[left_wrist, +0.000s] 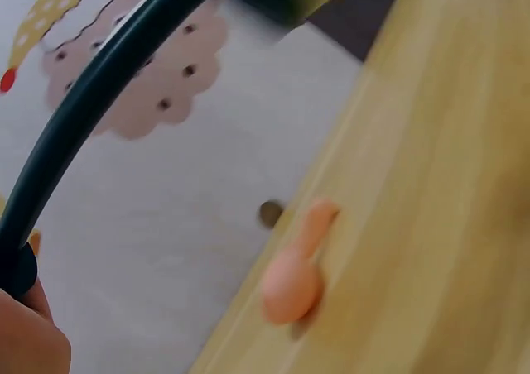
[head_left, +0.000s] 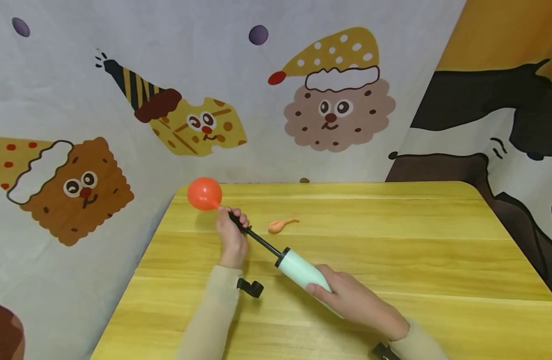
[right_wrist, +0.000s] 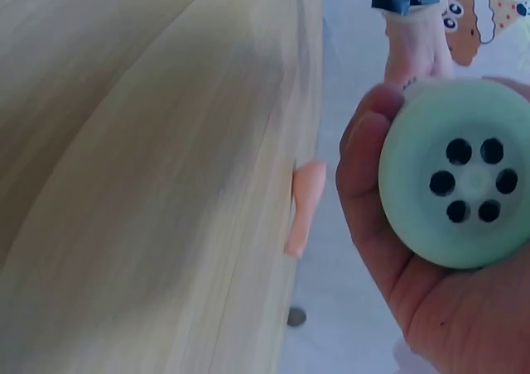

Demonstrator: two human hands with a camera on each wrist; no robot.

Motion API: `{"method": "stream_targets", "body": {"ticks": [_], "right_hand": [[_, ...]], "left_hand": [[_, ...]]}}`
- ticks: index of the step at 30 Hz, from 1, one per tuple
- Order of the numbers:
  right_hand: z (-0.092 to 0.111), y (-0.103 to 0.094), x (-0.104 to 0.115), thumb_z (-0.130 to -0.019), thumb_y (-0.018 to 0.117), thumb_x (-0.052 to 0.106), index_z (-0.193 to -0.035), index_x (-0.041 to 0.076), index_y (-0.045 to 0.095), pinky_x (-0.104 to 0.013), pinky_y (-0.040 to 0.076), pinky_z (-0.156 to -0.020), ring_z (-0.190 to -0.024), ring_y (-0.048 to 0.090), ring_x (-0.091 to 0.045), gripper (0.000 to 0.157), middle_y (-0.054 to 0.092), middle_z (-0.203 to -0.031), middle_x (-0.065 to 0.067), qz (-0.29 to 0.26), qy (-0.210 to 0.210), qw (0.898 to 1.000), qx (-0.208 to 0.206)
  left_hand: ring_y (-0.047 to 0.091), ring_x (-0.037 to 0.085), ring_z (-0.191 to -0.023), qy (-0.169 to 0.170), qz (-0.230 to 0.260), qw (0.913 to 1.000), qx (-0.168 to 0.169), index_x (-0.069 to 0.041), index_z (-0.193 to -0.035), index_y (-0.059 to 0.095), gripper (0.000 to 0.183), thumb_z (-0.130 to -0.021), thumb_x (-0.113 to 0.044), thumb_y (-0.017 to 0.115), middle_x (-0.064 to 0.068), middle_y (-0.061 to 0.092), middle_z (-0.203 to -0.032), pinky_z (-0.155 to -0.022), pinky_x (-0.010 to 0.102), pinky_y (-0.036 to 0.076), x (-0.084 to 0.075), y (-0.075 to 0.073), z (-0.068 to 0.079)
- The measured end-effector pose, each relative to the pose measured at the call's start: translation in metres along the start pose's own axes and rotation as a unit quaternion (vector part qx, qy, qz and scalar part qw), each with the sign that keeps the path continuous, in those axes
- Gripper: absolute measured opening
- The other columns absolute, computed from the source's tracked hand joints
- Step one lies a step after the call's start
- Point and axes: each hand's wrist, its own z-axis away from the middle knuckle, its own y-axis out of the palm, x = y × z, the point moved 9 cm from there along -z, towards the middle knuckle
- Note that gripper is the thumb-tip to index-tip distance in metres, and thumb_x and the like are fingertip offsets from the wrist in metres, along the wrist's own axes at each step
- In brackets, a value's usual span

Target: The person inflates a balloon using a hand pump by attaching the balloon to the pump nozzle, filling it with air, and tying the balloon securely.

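Observation:
A mint-green hand pump (head_left: 303,270) with a black rod slants over the table, its far end up and to the left. My right hand (head_left: 354,297) grips the green barrel; in the right wrist view the fingers wrap round it and its holed end cap (right_wrist: 472,184) faces the camera. At the pump's black nozzle end, my left hand (head_left: 233,235) holds on with curled fingers. A round, inflated red balloon (head_left: 205,193) sticks out just beyond that hand, its neck at the fingers. The left wrist view shows the black rod (left_wrist: 91,101) and little of the hand.
A limp orange balloon (head_left: 282,225) lies on the wooden table (head_left: 415,240), right of my left hand. Behind the table hangs a cloth (head_left: 267,125) printed with cartoon biscuits. Each wrist wears a black camera mount (head_left: 251,287).

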Motion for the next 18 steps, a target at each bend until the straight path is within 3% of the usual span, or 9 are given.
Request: {"method": "stream_targets", "body": {"ticks": [6, 12, 18], "right_hand": [[0.011, -0.006, -0.006, -0.107, 0.052, 0.052, -0.141, 0.012, 0.054, -0.028, 0.049, -0.069, -0.079, 0.057, -0.006, 0.053, 0.063, -0.098, 0.008, 0.019, -0.008, 1.0, 0.001], [0.003, -0.002, -0.006, -0.106, 0.05, 0.055, -0.138, 0.008, 0.054, -0.03, 0.051, -0.068, -0.079, 0.056, -0.006, 0.056, 0.063, -0.097, 0.007, 0.05, -0.011, 0.998, -0.021], [-0.007, -0.001, -0.004, -0.106, 0.052, 0.053, -0.128, 0.007, 0.055, -0.027, 0.046, -0.06, -0.07, 0.052, -0.007, 0.052, 0.058, -0.086, 0.006, 0.061, -0.01, 0.997, -0.04]], "left_hand": [[0.044, 0.007, -0.05, 0.019, 0.022, 0.9994, -0.019, -0.013, -0.087, 0.045, 0.034, -0.115, -0.03, 0.034, -0.001, 0.049, -0.068, -0.044, 0.017, 0.035, -0.01, -0.008, -0.011], [0.045, 0.009, -0.051, -0.013, -0.014, 0.9998, 0.006, -0.013, -0.09, 0.042, 0.033, -0.115, -0.031, 0.029, -0.001, 0.049, -0.07, -0.046, 0.019, 0.037, 0.016, 0.003, 0.004], [0.045, 0.009, -0.051, -0.002, -0.022, 0.9996, 0.017, -0.013, -0.091, 0.043, 0.033, -0.116, -0.027, 0.028, 0.0, 0.049, -0.07, -0.046, 0.019, 0.039, 0.027, 0.013, 0.016]]}}
